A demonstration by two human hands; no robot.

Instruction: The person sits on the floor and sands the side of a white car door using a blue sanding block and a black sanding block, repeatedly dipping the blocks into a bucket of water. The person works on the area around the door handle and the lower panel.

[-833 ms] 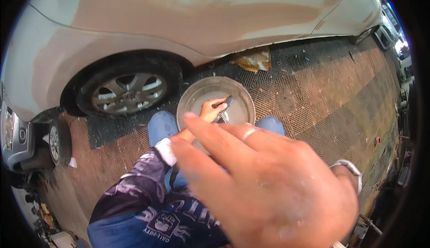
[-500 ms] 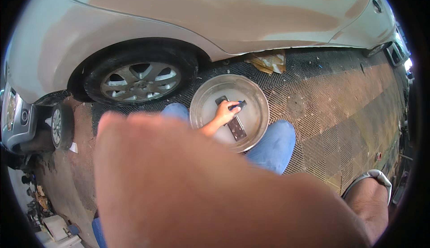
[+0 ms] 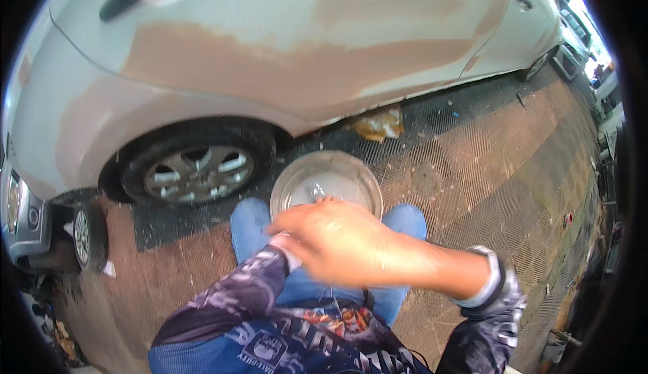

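Overlapping hands (image 3: 337,239) in view, round greyish basin (image 3: 290,178), ridged floor (image 3: 466,205)

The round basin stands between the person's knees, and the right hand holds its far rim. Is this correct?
Not quite: the head view shows the right hand over the left cuff, not on the far rim. The round basin stands between the knees.

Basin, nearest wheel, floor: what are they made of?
Basin: dull grey-beige, opaque wall; plastic or metal, can't tell.
Nearest wheel: probably metal alloy, judging by the silvery-grey spokes; could be painted.
Floor: matt, likely moulded rubber or plastic, given the ribbed brown and black pattern.
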